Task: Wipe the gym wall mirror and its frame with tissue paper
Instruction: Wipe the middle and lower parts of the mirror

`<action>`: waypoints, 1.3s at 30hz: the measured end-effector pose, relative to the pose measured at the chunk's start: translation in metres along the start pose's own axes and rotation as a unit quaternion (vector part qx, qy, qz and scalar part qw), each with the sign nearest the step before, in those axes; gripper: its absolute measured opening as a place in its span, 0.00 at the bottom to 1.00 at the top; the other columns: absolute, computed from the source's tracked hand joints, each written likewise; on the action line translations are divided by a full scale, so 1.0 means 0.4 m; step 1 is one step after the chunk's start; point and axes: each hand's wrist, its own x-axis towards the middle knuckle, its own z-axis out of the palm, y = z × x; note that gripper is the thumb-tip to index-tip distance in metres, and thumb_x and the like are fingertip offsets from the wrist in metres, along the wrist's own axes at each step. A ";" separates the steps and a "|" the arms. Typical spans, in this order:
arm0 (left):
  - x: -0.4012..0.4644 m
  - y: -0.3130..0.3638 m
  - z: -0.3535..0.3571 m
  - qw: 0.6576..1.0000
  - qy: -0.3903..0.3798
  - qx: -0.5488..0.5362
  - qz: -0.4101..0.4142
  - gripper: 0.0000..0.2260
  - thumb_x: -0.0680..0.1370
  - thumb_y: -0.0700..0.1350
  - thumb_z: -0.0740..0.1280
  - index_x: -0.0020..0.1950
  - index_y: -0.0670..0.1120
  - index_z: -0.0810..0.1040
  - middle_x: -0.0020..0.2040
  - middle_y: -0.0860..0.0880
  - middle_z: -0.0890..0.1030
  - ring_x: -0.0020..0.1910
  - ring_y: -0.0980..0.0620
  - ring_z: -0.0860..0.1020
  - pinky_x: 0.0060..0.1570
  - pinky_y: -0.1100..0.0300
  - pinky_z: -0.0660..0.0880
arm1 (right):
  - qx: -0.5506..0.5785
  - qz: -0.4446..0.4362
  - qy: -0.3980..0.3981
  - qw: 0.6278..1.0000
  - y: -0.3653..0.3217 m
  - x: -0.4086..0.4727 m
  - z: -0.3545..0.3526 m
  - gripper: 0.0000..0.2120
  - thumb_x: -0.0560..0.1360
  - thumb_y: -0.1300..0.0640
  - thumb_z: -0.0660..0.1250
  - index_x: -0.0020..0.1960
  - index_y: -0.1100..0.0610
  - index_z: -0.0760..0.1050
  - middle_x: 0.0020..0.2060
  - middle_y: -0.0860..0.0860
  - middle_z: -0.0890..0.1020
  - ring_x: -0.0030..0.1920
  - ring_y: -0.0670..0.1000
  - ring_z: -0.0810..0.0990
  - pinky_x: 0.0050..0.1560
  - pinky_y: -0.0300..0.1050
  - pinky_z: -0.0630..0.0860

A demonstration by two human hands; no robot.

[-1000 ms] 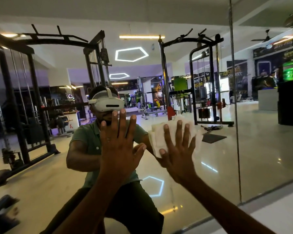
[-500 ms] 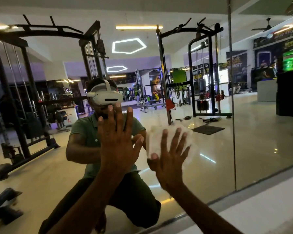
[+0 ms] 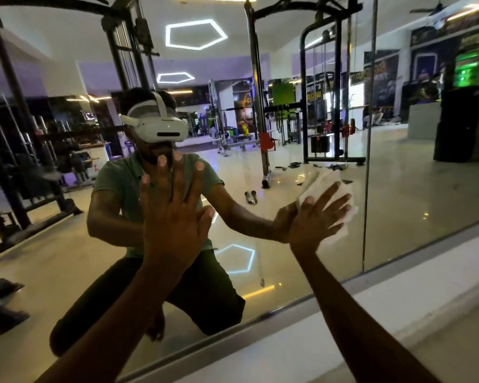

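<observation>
Mirror (image 3: 302, 239) across nearly the whole view, wall-mounted, made of two glass panels meeting at a vertical seam (image 3: 369, 167) toward the right. Grey metal frame strip (image 3: 293, 306) along the bottom edge, slanting up to the right, with a pale ledge (image 3: 398, 308) just below it. Reflected in the glass: a glossy light gym floor, a white ceiling with two lit pentagon lamps, one more mirrored in the floor, dark cable machines left and centre, a green glowing sign far right. Also reflected, a crouching person in a green shirt and dark trousers, wearing a white headset (image 3: 158, 128).

No containers in sight.

Two bare arms reaching up from the bottom edge. Left hand (image 3: 174, 217) flat on the glass near the middle, fingers (image 3: 163, 178) straight and spread apart, holding nothing. Right hand (image 3: 318, 219) on the left panel, near the seam, fingers straight and fanned, pressing one crumpled wad of white tissue paper (image 3: 327, 186) against the glass; tissue showing above and to the right of the fingertips, touching the mirror well above the frame strip.
</observation>
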 end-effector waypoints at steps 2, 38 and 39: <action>-0.039 0.038 0.009 1.000 -0.014 -0.005 0.011 0.34 0.84 0.62 0.50 0.85 0.48 0.48 0.84 0.39 0.43 0.83 0.35 0.43 0.79 0.34 0.43 | -0.028 -0.071 -0.028 0.997 0.007 -0.172 0.021 0.36 0.84 0.36 0.40 0.86 0.53 0.47 0.85 0.60 0.45 0.84 0.65 0.43 0.80 0.71 0.42; -0.158 0.014 -0.009 0.996 -0.073 -0.040 0.043 0.36 0.83 0.56 0.59 0.85 0.45 0.48 0.85 0.40 0.45 0.83 0.38 0.44 0.80 0.36 0.50 | -0.057 0.017 -0.026 0.998 0.068 -0.271 0.018 0.45 0.80 0.28 0.31 0.86 0.57 0.48 0.84 0.64 0.49 0.83 0.68 0.48 0.80 0.71 0.47; -0.173 -0.007 -0.024 0.996 -0.066 -0.056 0.021 0.34 0.83 0.55 0.57 0.85 0.44 0.49 0.85 0.38 0.46 0.83 0.37 0.45 0.79 0.35 0.53 | -0.070 -0.056 -0.056 0.994 0.041 -0.351 0.029 0.42 0.82 0.30 0.37 0.86 0.57 0.48 0.84 0.64 0.48 0.83 0.69 0.47 0.80 0.72 0.46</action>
